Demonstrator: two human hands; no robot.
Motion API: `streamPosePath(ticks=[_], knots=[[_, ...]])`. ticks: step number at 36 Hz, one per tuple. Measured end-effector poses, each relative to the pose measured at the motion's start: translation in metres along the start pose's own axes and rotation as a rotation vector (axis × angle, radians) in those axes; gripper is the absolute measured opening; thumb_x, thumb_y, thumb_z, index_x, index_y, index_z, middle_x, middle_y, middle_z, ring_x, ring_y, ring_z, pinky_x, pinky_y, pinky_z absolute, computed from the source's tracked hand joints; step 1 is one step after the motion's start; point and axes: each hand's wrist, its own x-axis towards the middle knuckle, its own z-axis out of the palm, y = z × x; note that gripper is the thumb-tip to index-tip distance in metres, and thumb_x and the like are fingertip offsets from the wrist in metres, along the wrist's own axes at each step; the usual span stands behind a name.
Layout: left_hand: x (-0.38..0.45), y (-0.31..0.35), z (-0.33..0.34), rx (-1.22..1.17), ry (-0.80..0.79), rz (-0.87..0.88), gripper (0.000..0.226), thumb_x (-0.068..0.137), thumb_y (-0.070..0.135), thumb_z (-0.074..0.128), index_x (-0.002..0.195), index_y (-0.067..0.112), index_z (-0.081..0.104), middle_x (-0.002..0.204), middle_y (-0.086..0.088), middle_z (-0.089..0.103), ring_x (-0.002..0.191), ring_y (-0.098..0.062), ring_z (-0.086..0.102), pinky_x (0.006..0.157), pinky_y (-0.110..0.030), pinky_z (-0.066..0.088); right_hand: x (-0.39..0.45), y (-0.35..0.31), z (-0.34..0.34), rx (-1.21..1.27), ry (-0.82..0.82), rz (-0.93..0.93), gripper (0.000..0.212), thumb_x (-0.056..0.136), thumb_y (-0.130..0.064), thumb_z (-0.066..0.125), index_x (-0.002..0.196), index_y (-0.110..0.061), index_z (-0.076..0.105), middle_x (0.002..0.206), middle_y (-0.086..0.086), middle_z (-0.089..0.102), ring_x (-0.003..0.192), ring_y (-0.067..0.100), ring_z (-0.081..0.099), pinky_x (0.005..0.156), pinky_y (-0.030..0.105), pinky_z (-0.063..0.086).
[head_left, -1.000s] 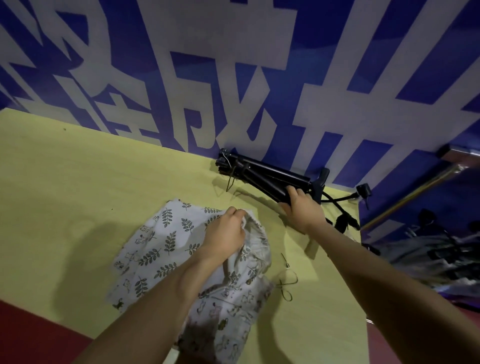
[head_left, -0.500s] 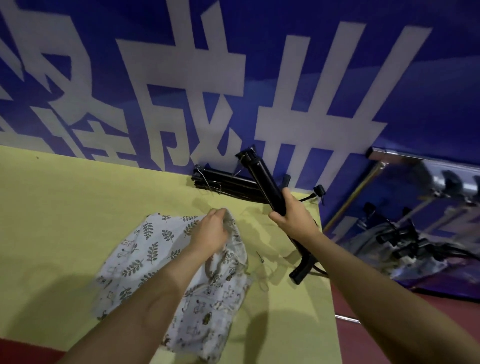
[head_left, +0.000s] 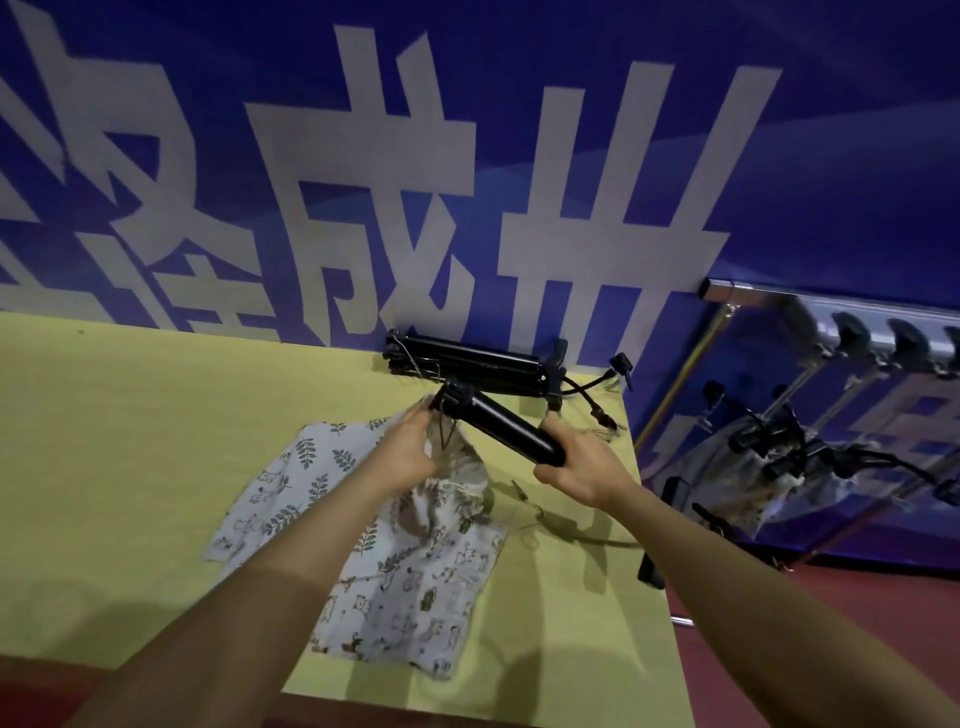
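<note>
A white cloth bag (head_left: 384, 561) printed with leaves lies on the yellow table (head_left: 130, 441). My left hand (head_left: 405, 447) grips the bag's gathered mouth and lifts it. My right hand (head_left: 582, 467) holds a black folded tripod-like tube (head_left: 504, 426) by its near end. The tube's far end, with thin dangling legs, points at the bag's mouth beside my left fingers.
Another black folded stand (head_left: 467, 364) with a cable lies along the table's back edge against a blue banner with white characters. A thin cord (head_left: 524, 493) lies on the table right of the bag. A metal rack with black gear (head_left: 779, 441) stands off the table's right edge.
My right hand has swung the black tube down from upright, so its far end now meets the bag's mouth. My left hand has lifted the mouth higher.
</note>
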Motion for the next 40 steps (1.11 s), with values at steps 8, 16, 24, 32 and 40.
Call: streamPosePath(ticks=[8, 16, 24, 32, 40], knots=[[-0.015, -0.001, -0.026, 0.037, -0.054, -0.001, 0.101, 0.078, 0.001, 0.068, 0.152, 0.022, 0.003, 0.16, 0.008, 0.008, 0.141, -0.019, 0.03, 0.1, -0.027, 0.04, 0.002, -0.012, 0.006, -0.188, -0.087, -0.045, 0.028, 0.079, -0.033, 0.062, 0.102, -0.025, 0.047, 0.082, 0.003, 0.061, 0.076, 0.024, 0.057, 0.063, 0.032, 0.044], [-0.023, 0.012, -0.039, 0.185, -0.128, 0.099, 0.097, 0.077, -0.005, 0.061, 0.152, 0.023, 0.005, 0.159, 0.009, 0.01, 0.143, -0.017, 0.026, 0.093, -0.023, 0.047, 0.014, -0.045, 0.006, -0.7, -0.066, -0.27, 0.039, 0.089, -0.031, 0.051, 0.125, -0.022, 0.04, 0.102, 0.006, 0.06, 0.088, 0.029, 0.061, 0.06, 0.03, 0.036], [-0.024, 0.026, -0.033, 0.438, 0.015, 0.165, 0.069, 0.079, 0.035, 0.065, 0.141, 0.022, 0.037, 0.13, 0.0, 0.046, 0.117, -0.024, 0.042, 0.094, -0.036, 0.036, 0.04, -0.073, 0.001, -0.977, 0.314, -0.589, 0.034, 0.064, -0.02, 0.074, 0.095, -0.017, 0.061, 0.063, 0.0, 0.057, 0.056, 0.023, 0.055, 0.065, 0.034, 0.042], [-0.014, 0.021, -0.018, 0.36, 0.262, 0.057, 0.027, 0.085, 0.038, 0.058, 0.101, 0.016, 0.052, 0.105, -0.001, 0.056, 0.105, -0.024, 0.041, 0.074, -0.033, 0.023, 0.048, -0.083, -0.004, -0.873, 0.665, -0.762, 0.02, 0.086, -0.012, 0.05, 0.102, -0.018, 0.06, 0.104, 0.0, 0.064, 0.097, 0.023, 0.058, 0.093, 0.036, 0.032], [-0.014, 0.014, -0.023, 0.098, 0.419, -0.036, 0.027, 0.082, 0.04, 0.062, 0.093, 0.017, 0.052, 0.105, -0.001, 0.057, 0.104, -0.024, 0.041, 0.078, -0.034, 0.026, 0.029, -0.072, 0.017, -0.533, 0.544, -0.546, 0.026, 0.091, -0.037, 0.046, 0.101, -0.014, 0.053, 0.094, 0.004, 0.057, 0.081, 0.023, 0.048, 0.072, 0.032, 0.03]])
